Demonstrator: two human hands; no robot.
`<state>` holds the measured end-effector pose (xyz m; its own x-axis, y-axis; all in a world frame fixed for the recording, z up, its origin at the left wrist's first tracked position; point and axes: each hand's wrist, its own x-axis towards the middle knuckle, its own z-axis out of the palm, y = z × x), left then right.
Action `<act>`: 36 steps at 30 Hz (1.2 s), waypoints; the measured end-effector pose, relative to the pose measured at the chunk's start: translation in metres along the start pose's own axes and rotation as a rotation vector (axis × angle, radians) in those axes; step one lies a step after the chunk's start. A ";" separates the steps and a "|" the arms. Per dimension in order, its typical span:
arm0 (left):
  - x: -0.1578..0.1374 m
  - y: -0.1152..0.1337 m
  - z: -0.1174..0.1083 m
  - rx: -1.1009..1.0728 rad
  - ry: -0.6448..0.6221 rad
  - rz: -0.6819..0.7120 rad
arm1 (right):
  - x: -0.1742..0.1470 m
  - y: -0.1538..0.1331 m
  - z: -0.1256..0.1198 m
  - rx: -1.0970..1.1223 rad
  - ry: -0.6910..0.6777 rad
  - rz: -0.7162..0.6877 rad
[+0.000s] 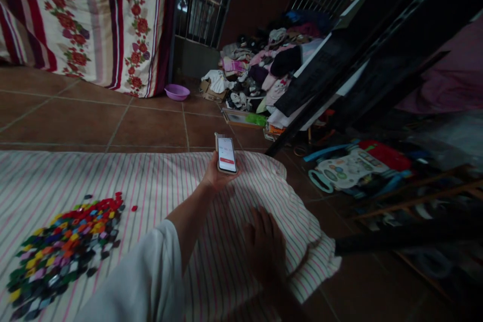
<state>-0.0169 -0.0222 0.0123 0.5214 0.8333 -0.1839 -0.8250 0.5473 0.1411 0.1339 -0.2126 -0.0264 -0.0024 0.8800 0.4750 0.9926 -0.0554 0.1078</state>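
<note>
My left hand (218, 175) is wrapped round a smartphone (226, 153), holding it up near the far edge of the striped sheet (158, 171). The phone's screen is lit white, with a red bar low down; its text is too small to read. To the right and closer to me, my right hand (265, 244) is over the sheet in shadow, fingers stretched out and nothing in them. Whether it touches the cloth I cannot tell. A heap of small coloured plastic pieces (71, 234) lies on the sheet at the left, well apart from both hands. One red piece (134, 208) sits just off the heap.
Beyond the sheet runs a brown tiled floor (151, 123) with a purple basin (177, 92) beside a floral curtain (139, 25). Clothes and shoes (264, 68) are piled at the back. A dark slanted post (320, 83) and a toy panel (350, 166) stand at the right.
</note>
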 end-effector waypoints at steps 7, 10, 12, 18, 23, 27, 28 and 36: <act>-0.035 0.017 -0.003 0.036 0.021 -0.018 | 0.000 0.001 0.000 -0.030 0.011 -0.032; -0.056 0.029 -0.004 0.052 0.025 0.013 | 0.001 0.002 0.003 -0.022 0.025 -0.018; -0.071 0.038 -0.005 0.057 0.021 0.039 | 0.003 0.002 0.006 -0.001 0.041 -0.012; -0.115 0.074 -0.010 0.094 -0.006 0.080 | 0.007 0.003 0.012 0.085 0.054 0.015; -0.164 0.113 -0.017 0.140 -0.014 0.152 | 0.008 0.005 0.014 0.105 0.003 0.064; -0.216 0.142 -0.025 0.161 0.023 0.245 | 0.011 0.019 0.020 0.096 -0.054 -0.173; -0.231 0.149 -0.027 0.165 0.052 0.272 | 0.012 0.023 0.021 0.091 -0.078 -0.237; -0.352 0.224 -0.044 0.231 0.232 0.478 | 0.024 0.021 0.020 0.108 0.040 -0.107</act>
<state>-0.3946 -0.1967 0.0659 0.0197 0.9675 -0.2522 -0.8744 0.1390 0.4649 0.1566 -0.1837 -0.0302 -0.1114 0.8586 0.5004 0.9937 0.0903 0.0663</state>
